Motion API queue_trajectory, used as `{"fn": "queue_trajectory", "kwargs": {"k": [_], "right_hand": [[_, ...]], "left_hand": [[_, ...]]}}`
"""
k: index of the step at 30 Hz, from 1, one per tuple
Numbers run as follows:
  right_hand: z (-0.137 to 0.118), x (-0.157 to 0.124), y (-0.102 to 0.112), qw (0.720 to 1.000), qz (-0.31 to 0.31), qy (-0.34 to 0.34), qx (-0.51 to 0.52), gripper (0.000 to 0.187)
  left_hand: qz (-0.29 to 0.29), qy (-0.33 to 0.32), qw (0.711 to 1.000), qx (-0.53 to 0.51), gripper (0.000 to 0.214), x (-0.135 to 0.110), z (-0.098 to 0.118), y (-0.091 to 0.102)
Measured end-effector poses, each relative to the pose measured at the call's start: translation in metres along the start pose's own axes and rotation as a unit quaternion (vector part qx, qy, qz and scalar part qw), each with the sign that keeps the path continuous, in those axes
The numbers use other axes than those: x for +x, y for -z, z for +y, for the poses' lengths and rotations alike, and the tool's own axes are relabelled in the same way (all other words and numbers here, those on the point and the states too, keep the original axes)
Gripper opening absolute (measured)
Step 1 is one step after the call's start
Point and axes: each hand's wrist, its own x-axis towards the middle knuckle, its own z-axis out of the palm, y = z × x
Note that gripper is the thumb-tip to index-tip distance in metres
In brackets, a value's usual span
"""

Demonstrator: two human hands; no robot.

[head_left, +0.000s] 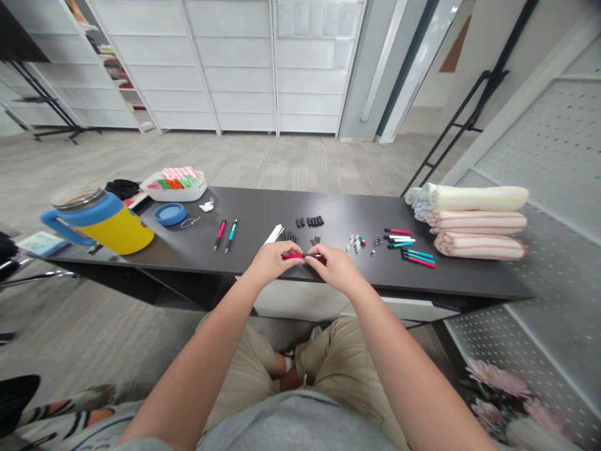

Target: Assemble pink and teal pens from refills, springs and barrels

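Above the table's front edge, my left hand pinches a red pen barrel. My right hand has its fingers closed on a dark pen part at the barrel's right end; the fingers hide most of the join. Just beyond the hands lie white refill sticks, dark pen pieces, small black grips and flat dark clips. To the right are small silver tips, tiny metal parts, and red, white, teal and black barrels.
A red pen and a teal pen lie to the left. Beyond them are a yellow-blue mug, a blue lid and a white basket of wrapped items. Rolled towels are stacked on the dark table at right.
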Motion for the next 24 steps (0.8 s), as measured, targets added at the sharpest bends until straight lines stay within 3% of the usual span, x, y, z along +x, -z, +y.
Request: {"fn": "queue_trajectory", "kwargs": {"k": [6,11,14,19,24], "right_hand": [[0.0045,-0.0011,0.0006,0.999,0.050,0.012,0.010,0.015],[0.0036,-0.0006,0.0009,0.999,0.047,0.027,-0.001,0.015],[0.0040,-0.0004,0.0010,0.998,0.056,0.027,0.002,0.015],[0.0048,0.0000,0.0014,0.998,0.059,0.035,0.002,0.013],[0.0050,0.0002,0.0005,0.997,0.063,0.044,-0.002,0.010]], "left_hand": [[0.015,-0.027,0.999,0.026,0.022,0.0034,-0.0006,-0.0010],[0.037,-0.037,0.998,0.046,0.017,0.0040,-0.0045,0.0007],[0.058,-0.041,0.997,0.037,0.030,0.0050,-0.0049,0.0006],[0.021,-0.121,0.991,0.061,0.023,0.0084,-0.0029,0.0011],[0.026,-0.105,0.992,0.068,0.015,0.0079,-0.0013,0.0033]]}}
